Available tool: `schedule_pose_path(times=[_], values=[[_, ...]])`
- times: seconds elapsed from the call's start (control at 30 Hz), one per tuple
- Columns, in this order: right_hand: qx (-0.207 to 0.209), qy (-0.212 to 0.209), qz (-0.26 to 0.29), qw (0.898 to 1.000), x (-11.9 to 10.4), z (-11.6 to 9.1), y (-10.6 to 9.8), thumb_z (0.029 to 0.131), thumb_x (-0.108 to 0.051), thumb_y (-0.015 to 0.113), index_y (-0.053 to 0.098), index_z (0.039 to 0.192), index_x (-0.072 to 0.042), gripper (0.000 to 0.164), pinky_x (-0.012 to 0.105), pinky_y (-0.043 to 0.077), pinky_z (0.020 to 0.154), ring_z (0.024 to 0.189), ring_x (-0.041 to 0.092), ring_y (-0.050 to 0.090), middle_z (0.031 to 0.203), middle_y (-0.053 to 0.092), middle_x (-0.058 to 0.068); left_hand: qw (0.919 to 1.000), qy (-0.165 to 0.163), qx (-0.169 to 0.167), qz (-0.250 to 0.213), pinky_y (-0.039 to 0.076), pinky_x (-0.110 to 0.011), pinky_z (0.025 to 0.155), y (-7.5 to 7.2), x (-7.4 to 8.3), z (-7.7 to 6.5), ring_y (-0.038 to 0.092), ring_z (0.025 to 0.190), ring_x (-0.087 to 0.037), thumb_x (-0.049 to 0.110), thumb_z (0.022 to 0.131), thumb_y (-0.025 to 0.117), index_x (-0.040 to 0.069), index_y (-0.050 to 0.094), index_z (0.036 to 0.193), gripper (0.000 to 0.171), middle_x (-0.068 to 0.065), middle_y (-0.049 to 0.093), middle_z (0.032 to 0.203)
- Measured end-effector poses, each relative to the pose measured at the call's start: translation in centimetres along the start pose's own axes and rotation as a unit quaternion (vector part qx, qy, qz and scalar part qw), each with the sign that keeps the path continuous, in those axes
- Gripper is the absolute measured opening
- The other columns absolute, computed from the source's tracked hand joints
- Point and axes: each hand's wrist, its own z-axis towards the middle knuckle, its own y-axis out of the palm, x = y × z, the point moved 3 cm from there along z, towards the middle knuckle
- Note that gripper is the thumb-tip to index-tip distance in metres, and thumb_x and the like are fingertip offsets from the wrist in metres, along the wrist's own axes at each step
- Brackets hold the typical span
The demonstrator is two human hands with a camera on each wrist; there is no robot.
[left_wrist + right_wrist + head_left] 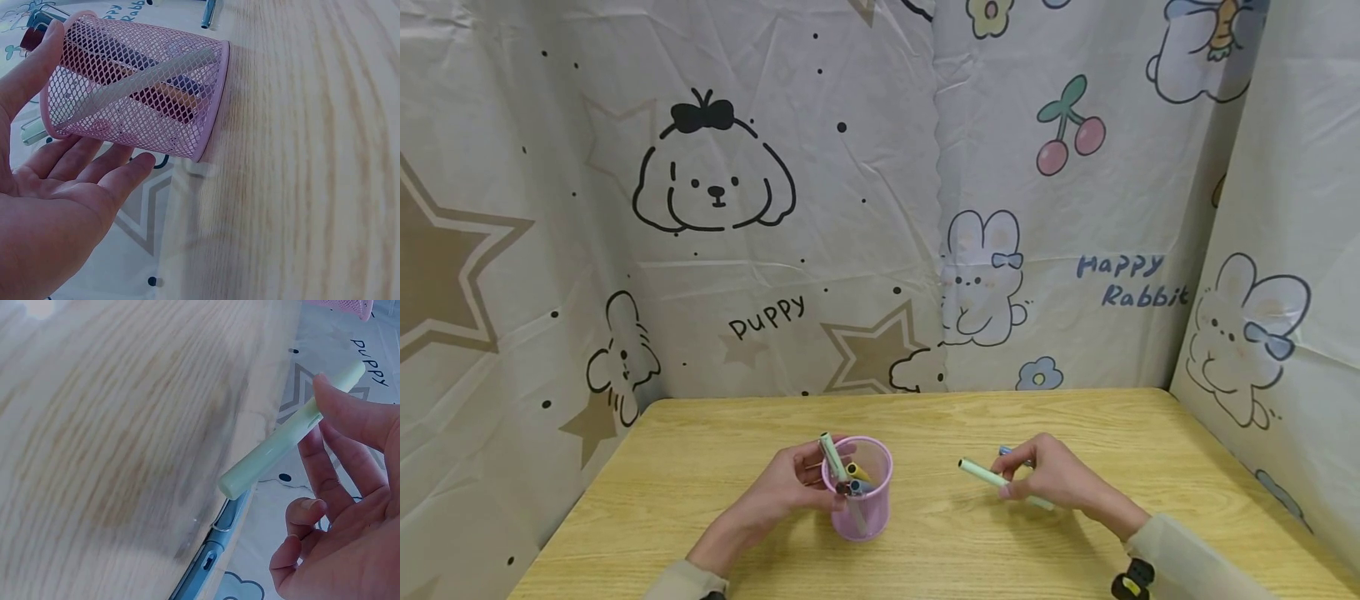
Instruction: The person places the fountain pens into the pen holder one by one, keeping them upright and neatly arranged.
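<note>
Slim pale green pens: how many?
2: one slim pale green pen leans in the round pink mesh cup; another is in the right hand. More may be hidden.

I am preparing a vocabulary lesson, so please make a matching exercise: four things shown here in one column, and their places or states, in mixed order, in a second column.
Things:
1. pink round mesh cup
2. yellow tube-shaped pen
3. bare left hand
4. bare right hand

Places or states:
A. inside the cup
B. pinching a slim pale green pen
C. upright, open end up
D. around the cup's side

Right pairs: 1-C, 2-A, 3-D, 4-B
</note>
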Motion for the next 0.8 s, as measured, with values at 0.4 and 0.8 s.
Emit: schedule_pose_path(times=[0.4, 0.8], values=[[0.006, -0.010, 0.014, 1.000, -1.4, -0.3, 0.2, 0.083, -0.011, 0.089, 0.084, 0.101, -0.010, 0.019, 0.034, 0.042, 0.081, 0.101, 0.028, 0.064, 0.087, 0.075, -0.003, 1.0000, -0.003, 0.002, 0.001, 0.051, -0.028, 0.104, 0.1, 0.2, -0.1, 0.063, 0.125, -0.025, -0.002, 0.082, 0.086, -0.006, 0.047, 0.153, 0.081, -0.028, 0.049, 0.154], [0.022, -0.005, 0.024, 0.999, -2.9, -0.3, 0.5, 0.083, -0.013, 0.090, 0.084, 0.105, -0.008, 0.023, 0.026, 0.035, 0.068, 0.082, 0.024, 0.054, 0.093, 0.079, 0.000, 1.0000, 0.001, -0.002, 0.000, 0.050, -0.028, 0.105, 0.0, 0.1, 0.0, 0.062, 0.127, -0.025, -0.002, 0.082, 0.086, -0.006, 0.047, 0.154, 0.081, -0.028, 0.048, 0.155]])
